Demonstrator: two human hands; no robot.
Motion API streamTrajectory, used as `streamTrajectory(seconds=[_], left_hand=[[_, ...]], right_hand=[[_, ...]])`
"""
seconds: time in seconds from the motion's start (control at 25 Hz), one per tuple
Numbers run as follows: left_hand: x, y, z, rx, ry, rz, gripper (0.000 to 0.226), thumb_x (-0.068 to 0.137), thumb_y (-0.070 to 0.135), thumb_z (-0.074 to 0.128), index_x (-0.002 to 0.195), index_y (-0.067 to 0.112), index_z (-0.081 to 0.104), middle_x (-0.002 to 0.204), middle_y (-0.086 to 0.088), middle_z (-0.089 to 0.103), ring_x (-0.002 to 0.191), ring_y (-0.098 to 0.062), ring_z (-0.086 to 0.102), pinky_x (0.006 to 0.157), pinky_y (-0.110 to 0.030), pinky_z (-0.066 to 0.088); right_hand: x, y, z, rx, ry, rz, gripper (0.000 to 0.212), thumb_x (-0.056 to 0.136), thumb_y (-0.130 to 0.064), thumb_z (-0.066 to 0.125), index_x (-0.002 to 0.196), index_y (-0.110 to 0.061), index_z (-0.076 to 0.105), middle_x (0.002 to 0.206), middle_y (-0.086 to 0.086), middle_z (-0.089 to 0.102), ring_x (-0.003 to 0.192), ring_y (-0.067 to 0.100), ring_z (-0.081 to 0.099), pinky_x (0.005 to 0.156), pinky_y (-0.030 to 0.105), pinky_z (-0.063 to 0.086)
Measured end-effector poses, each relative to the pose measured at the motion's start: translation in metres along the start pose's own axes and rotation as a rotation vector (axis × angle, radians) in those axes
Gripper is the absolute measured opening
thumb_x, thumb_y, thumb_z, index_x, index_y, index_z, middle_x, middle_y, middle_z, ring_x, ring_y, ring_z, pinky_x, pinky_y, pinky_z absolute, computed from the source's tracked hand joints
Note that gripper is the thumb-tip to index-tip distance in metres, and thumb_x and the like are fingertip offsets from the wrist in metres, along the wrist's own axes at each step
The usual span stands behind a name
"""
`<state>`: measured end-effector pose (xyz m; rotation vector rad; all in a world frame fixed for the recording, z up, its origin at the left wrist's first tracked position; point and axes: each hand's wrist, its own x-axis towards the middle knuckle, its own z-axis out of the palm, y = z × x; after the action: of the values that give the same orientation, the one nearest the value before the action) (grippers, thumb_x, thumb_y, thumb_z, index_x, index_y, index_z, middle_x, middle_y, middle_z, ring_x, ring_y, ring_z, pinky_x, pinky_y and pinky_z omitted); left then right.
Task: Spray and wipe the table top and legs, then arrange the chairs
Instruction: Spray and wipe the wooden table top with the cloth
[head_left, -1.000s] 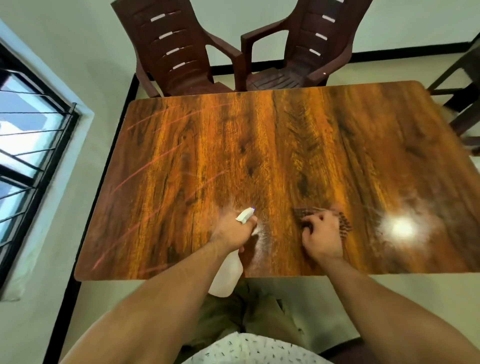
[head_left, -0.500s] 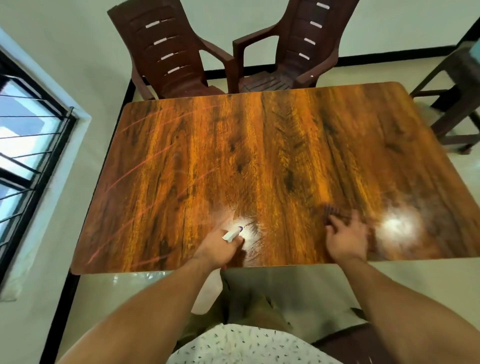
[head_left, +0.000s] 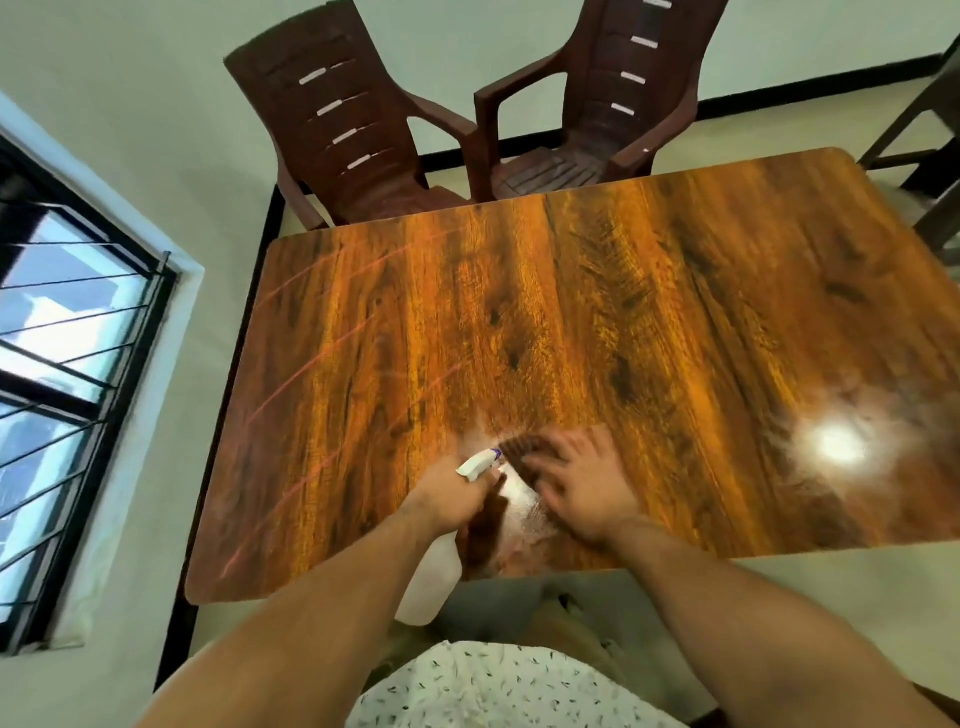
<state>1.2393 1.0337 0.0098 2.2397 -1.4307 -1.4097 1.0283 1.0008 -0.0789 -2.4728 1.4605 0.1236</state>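
My left hand (head_left: 451, 498) is clenched round the neck of the bottle (head_left: 431, 587), above the near edge of the table (head_left: 597, 312). The nozzle is on top and points toward the table's far side. The white body hangs down past the near edge.

My right hand (head_left: 584, 486) is on the table just right of the bottle. Its fingers are spread and fairly straight, pressing flat on the cloth (head_left: 522, 451), not curled round it. The hand is blurred.

The cloth is dark and partly under my fingers, on the tabletop close to the near edge, about mid-length. A whitish wet patch (head_left: 525, 506) lies on the table between my hands, and there is glare (head_left: 837, 447) toward the table's near right corner.

A chair (head_left: 353, 130) stands at the table's far edge near the left corner, facing the table. A second chair (head_left: 613, 104) is just beside it; I cannot tell if the armrests touch.

A window (head_left: 67, 364) is left of the table.
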Motion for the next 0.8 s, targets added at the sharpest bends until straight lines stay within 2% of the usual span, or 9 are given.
streamTrajectory(seconds=[0.08,0.12,0.28,0.32,0.4,0.48,0.56,0.64,0.8], left_hand=[[0.011,-0.008,-0.006,0.006,-0.056,0.009,0.022,0.105,0.038,0.058,0.094,0.019,0.060,0.081,-0.003,0.067,0.060,-0.014,0.060,0.056,-0.026,0.049],[0.019,-0.014,-0.010,0.048,-0.098,0.030,0.022,0.104,0.038,0.059,0.096,0.018,0.062,0.083,-0.005,0.068,0.062,-0.014,0.060,0.059,-0.028,0.048],[0.043,-0.034,-0.025,0.263,-0.308,0.187,0.028,0.099,0.042,0.064,0.107,0.016,0.070,0.095,-0.005,0.071,0.073,-0.012,0.062,0.062,-0.027,0.047],[0.044,-0.038,-0.029,0.338,-0.375,0.226,0.029,0.098,0.044,0.065,0.106,0.017,0.070,0.093,-0.003,0.070,0.073,-0.010,0.061,0.060,-0.026,0.044],[0.041,-0.047,-0.035,0.459,-0.464,0.271,0.029,0.096,0.048,0.065,0.100,0.019,0.065,0.085,0.002,0.064,0.072,-0.011,0.059,0.056,-0.025,0.039],[0.035,-0.065,-0.045,0.518,-0.511,0.306,0.026,0.096,0.049,0.065,0.100,0.023,0.061,0.087,0.004,0.062,0.076,-0.014,0.059,0.055,-0.022,0.038],[0.027,-0.084,-0.057,0.565,-0.527,0.337,0.028,0.097,0.049,0.064,0.106,0.023,0.061,0.093,0.001,0.063,0.081,-0.016,0.060,0.057,-0.021,0.039],[0.025,-0.109,-0.072,0.637,-0.477,0.369,0.029,0.098,0.049,0.060,0.103,0.020,0.060,0.100,-0.003,0.068,0.082,-0.018,0.062,0.061,-0.025,0.043],[0.025,-0.143,-0.109,0.632,-0.382,0.368,0.047,0.086,0.056,0.052,0.109,0.018,0.071,0.109,-0.007,0.076,0.090,-0.023,0.071,0.072,-0.027,0.052]], right_hand=[[0.011,0.014,-0.004,0.124,0.080,0.511,0.053,0.102,-0.053,0.025,0.153,-0.039,0.032,0.168,0.004,0.005,0.154,0.034,-0.003,0.121,0.057,-0.009],[0.014,-0.005,-0.004,0.190,0.077,0.618,0.054,0.103,-0.050,0.028,0.154,-0.034,0.031,0.168,0.005,0.005,0.153,0.035,-0.005,0.121,0.054,-0.009],[-0.029,-0.100,0.026,0.184,0.026,-0.002,0.051,0.098,-0.041,0.044,0.146,-0.027,0.048,0.162,0.001,0.032,0.154,0.030,0.010,0.124,0.050,0.000],[-0.044,-0.096,0.030,0.189,0.026,-0.032,0.050,0.097,-0.042,0.043,0.144,-0.027,0.051,0.160,0.000,0.035,0.153,0.029,0.015,0.123,0.050,0.002],[-0.063,-0.072,0.036,0.223,0.138,0.320,0.048,0.099,-0.041,0.040,0.143,-0.028,0.052,0.160,0.001,0.035,0.152,0.032,0.020,0.122,0.050,0.006],[-0.074,-0.068,0.031,0.375,0.224,0.976,0.048,0.103,-0.037,0.041,0.149,-0.025,0.046,0.165,0.002,0.025,0.153,0.033,0.012,0.123,0.052,0.006],[-0.062,-0.103,0.026,0.422,0.240,1.220,0.050,0.104,-0.033,0.040,0.153,-0.023,0.038,0.167,0.003,0.015,0.153,0.034,0.004,0.123,0.053,0.003],[-0.030,-0.176,0.031,0.370,0.221,1.046,0.051,0.105,-0.031,0.038,0.155,-0.026,0.034,0.168,0.003,0.013,0.154,0.033,0.000,0.123,0.051,-0.002],[-0.012,-0.306,0.054,0.363,0.068,0.296,0.049,0.099,-0.031,0.046,0.147,-0.023,0.047,0.163,0.001,0.030,0.154,0.028,0.005,0.124,0.051,-0.004]])
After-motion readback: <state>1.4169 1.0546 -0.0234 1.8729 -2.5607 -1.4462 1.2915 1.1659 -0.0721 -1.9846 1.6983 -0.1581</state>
